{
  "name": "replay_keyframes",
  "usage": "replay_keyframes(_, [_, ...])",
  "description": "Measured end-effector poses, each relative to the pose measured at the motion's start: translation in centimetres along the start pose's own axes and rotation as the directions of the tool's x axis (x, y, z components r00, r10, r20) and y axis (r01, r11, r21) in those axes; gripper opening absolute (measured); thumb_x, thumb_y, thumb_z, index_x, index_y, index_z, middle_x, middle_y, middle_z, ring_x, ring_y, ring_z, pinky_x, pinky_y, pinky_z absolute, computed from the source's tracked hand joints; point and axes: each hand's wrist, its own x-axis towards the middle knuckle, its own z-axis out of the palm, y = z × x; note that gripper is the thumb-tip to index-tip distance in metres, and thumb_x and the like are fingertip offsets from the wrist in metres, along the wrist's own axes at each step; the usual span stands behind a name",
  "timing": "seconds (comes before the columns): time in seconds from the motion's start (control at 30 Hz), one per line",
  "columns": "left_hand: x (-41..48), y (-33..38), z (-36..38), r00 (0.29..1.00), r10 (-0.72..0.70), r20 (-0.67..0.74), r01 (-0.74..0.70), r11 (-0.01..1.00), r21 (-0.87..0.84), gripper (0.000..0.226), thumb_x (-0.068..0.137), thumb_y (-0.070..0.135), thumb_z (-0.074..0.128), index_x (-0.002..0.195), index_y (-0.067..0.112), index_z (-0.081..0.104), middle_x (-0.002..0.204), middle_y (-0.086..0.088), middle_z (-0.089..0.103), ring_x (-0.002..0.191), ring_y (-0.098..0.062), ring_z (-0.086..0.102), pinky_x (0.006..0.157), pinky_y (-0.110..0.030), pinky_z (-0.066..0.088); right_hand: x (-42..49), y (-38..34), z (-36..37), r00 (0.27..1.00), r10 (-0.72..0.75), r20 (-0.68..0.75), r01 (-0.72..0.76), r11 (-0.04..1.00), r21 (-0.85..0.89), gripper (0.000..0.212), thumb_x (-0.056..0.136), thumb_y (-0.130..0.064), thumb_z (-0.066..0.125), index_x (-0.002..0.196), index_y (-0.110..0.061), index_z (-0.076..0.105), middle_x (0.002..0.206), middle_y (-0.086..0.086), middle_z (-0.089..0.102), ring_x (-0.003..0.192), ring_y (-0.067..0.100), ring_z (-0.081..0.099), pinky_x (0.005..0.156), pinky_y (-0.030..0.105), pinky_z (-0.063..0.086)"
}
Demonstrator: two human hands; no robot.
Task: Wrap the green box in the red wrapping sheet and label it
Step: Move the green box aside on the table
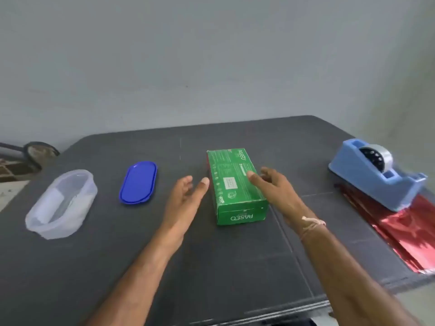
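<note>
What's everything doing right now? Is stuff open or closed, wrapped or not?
green box: closed, unwrapped, lying flat.
red wrapping sheet: unused, lying partly under the tape dispenser.
tape dispenser: upright on the sheet, roll loaded.
clear container: open, lid off.
blue lid: off, lying beside the clear container.
left hand: open, left of the green box.
right hand: open, at the green box's right side.

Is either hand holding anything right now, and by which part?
Nothing is held. The left hand is open beside the green box; the right hand is open over its right edge, no grip closed.
</note>
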Motion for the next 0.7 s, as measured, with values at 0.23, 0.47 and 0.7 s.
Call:
replay_keyframes(0.23, [1.0, 1.4, 1.2, 0.994, -0.064, 0.09, 0.059, 0.996, 0.059, 0.088, 0.091, 0.055, 0.068, 0.16, 0.018, 0.03, 0.164, 0.002, 0.033, 0.149, -0.013, 0.035, 0.119, -0.035, 0.034, 1.9, -0.9, -0.1, 0.985, 0.041, 0.168, -0.046, 0.999, 0.027, 0.044, 0.089, -0.046, 0.073, 0.119, -0.015, 0.067, 0.111, 0.001, 0.077, 0.098, 0.018, 0.075, 0.096, 0.044, 0.057])
replay_keyframes(0.47, [0.1, 1.7, 0.1, 0.99, -0.094, 0.106, 0.102, 0.991, -0.082, 0.029, 0.099, 0.028, 0.066, 0.127, 0.022, 0.067, 0.111, 0.003, 0.078, 0.099, -0.013, 0.076, 0.071, -0.017, 0.057, 2.0, -0.9, 3.0, 0.977, 0.037, 0.211, -0.074, 0.983, 0.17, 0.026, 0.087, -0.023, 0.079, 0.111, -0.025, 0.07, 0.115, -0.005, 0.074, 0.099, 0.016, 0.075, 0.087, 0.044, 0.062])
replay_keyframes(0.7, [-5.4, 0.6, -5.9, 0.996, -0.077, 0.042, 0.08, 0.995, -0.059, 0.028, 0.097, 0.025, 0.068, 0.125, 0.026, 0.068, 0.112, 0.005, 0.078, 0.101, -0.014, 0.076, 0.079, -0.025, 0.06, -4.1, -1.5, 8.3, 0.969, -0.028, 0.244, -0.038, 0.965, 0.26, 0.035, 0.086, -0.025, 0.081, 0.115, -0.033, 0.064, 0.116, -0.011, 0.07, 0.097, 0.012, 0.075, 0.085, 0.042, 0.063])
